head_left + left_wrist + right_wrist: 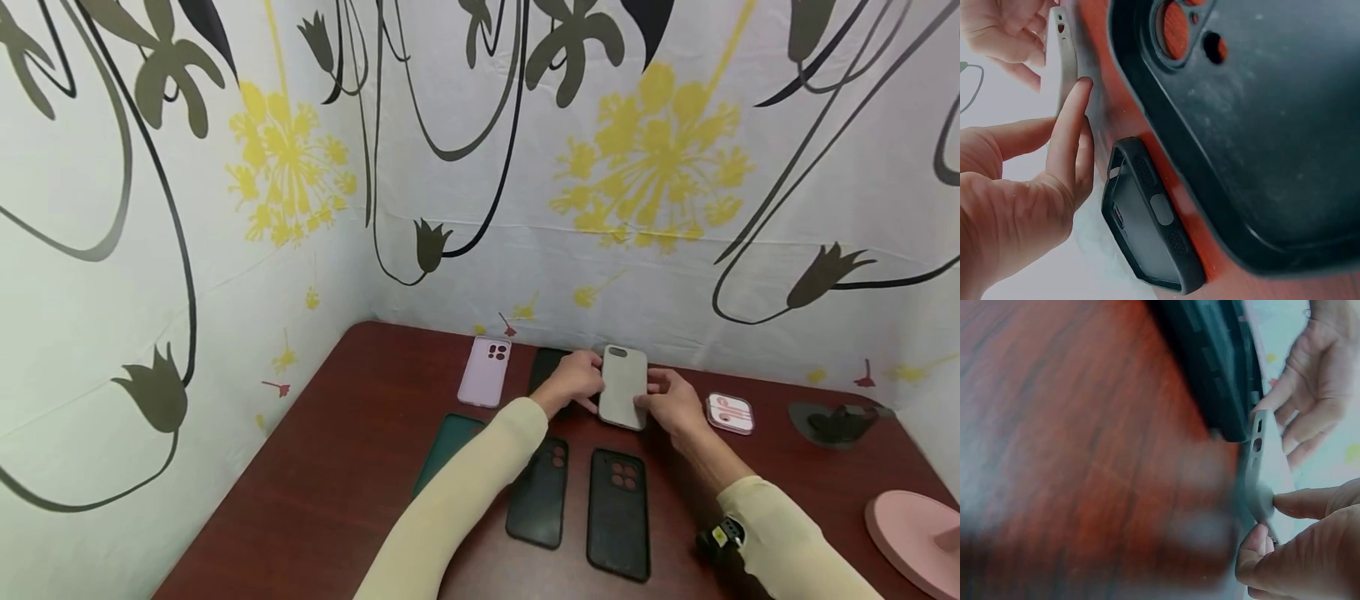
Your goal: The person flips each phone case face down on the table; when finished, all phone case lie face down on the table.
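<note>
A light grey phone case is held between both hands near the back edge of the table, its camera cutout at the upper end. My left hand pinches its left edge, thumb and fingers on opposite sides in the left wrist view. On the right edge, my right hand grips it between thumb and curled fingers. The case's side with its small port openings faces the right wrist camera. Partly hidden behind my left hand lies a black phone case.
Around the hands lie a lilac phone case, a green one partly under the left sleeve, and two black ones. To the right are boxed earphones, a dark stand and a pink round base.
</note>
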A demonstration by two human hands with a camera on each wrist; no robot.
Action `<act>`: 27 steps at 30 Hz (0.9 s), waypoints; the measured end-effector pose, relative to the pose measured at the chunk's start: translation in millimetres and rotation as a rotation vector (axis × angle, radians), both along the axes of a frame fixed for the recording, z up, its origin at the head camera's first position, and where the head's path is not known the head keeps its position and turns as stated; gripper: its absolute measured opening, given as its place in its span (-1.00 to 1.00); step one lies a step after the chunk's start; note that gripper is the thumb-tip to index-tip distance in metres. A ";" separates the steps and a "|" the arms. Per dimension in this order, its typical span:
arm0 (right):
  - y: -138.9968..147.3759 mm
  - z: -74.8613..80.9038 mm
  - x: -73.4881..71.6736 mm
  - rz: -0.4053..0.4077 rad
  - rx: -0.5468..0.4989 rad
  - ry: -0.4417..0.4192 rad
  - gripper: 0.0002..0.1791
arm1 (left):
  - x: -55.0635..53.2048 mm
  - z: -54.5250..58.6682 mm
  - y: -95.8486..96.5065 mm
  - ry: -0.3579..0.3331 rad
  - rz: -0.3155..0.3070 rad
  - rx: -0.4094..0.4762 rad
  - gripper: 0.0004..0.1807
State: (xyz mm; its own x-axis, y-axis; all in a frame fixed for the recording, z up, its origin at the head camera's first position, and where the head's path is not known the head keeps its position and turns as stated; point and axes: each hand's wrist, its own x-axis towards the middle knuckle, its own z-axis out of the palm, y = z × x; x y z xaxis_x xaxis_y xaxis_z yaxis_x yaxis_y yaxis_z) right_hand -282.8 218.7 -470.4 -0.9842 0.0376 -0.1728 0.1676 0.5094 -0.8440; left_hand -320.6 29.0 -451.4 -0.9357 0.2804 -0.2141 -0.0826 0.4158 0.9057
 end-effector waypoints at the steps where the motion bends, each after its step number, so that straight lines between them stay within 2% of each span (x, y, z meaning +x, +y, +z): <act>1: 0.1 -1.0 0.3 0.004 0.013 0.003 -0.25 | -0.6 -0.9 0.6 0.012 -0.004 -0.018 -0.46; 6: -0.7 -5.2 1.7 0.017 0.051 0.021 -0.26 | -3.5 -6.4 1.2 0.046 -0.013 -0.083 -0.45; 12: -1.6 -7.4 1.6 0.020 0.087 0.032 -0.27 | -3.9 -7.6 2.7 0.080 -0.035 -0.197 -0.46; 13: -1.6 -7.6 1.1 0.021 0.091 0.033 -0.27 | -4.1 -7.8 3.3 0.095 -0.045 -0.224 -0.54; 15: -2.1 -7.9 -0.1 0.023 0.100 0.033 -0.28 | -5.2 -8.9 4.5 0.121 -0.065 -0.277 -0.83; 16: -2.5 -7.9 -0.6 0.025 0.105 0.033 -0.28 | -6.0 -9.6 5.1 0.141 -0.073 -0.309 -0.87; 18: -3.0 -8.1 -2.0 0.032 0.115 0.032 -0.29 | -7.7 -10.7 6.6 0.180 -0.086 -0.381 -0.58; 20: -3.6 -7.9 -2.8 0.036 0.125 0.028 -0.30 | -9.7 -11.5 8.2 0.216 -0.101 -0.455 -0.43; 23: -2.7 -7.8 -3.7 0.037 0.140 0.029 -0.32 | -13.2 -12.1 11.5 0.240 -0.117 -0.521 -0.41; 25: -1.7 -7.5 -3.9 0.035 0.152 0.027 -0.33 | -24.2 -26.4 17.6 0.261 -0.110 -0.566 -0.46; 27: -0.4 -7.8 -4.4 0.035 0.167 0.030 -0.34 | -29.7 -30.6 20.5 0.236 -0.115 -0.576 -0.53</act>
State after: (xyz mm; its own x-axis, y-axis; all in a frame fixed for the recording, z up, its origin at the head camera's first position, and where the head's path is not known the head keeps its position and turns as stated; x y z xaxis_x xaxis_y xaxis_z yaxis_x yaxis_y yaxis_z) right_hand -287.2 218.3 -478.2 -0.9900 0.0293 -0.1377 0.1237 0.6478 -0.7517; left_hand -350.4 49.5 -482.0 -0.9470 0.2831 -0.1518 0.1662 0.8362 0.5226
